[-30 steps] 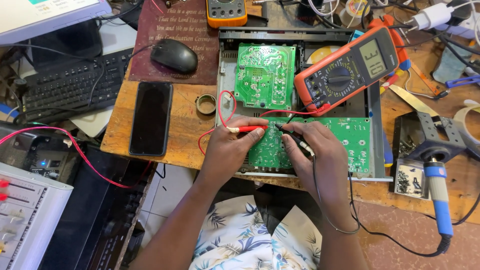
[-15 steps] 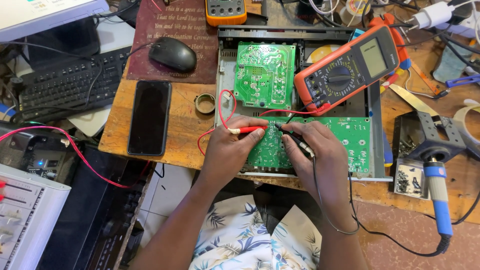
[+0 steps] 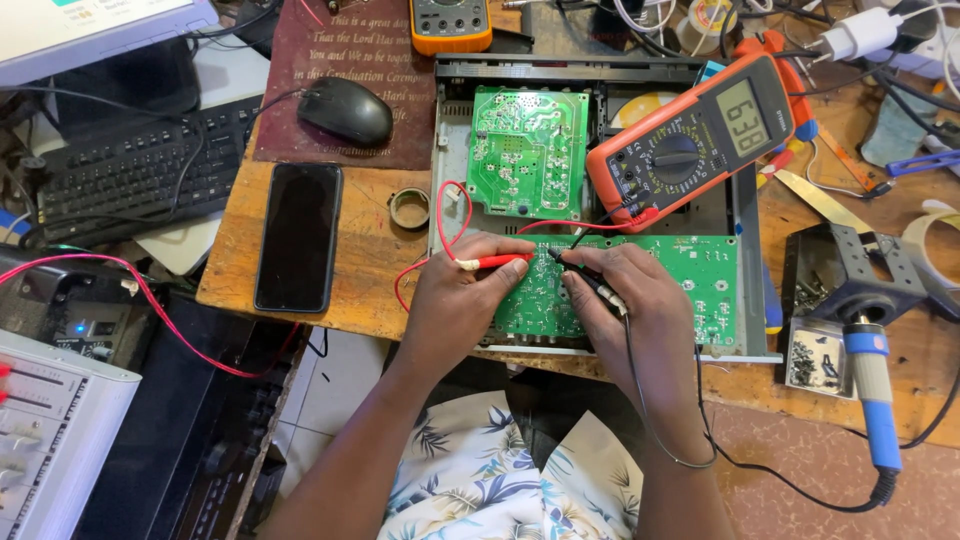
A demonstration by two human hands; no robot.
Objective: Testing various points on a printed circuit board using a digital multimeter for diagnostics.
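While you hold both probes down, nothing has shifted from a second ago: your left hand [image 3: 455,300] is closed around the red probe [image 3: 497,262], its tip resting on the long green circuit board [image 3: 690,290], and your right hand [image 3: 640,305] pinches the black probe [image 3: 585,278] against that same board just to the right. Such steadiness suggests you are waiting on a stable measurement, and the orange multimeter [image 3: 690,140], propped across the far right of the open metal chassis [image 3: 748,300], shows a number on its display. That chassis holds 2 boards: the long one near you and a smaller green board [image 3: 525,150] at the far left. Right of it, a small tray [image 3: 815,355] holds screws.
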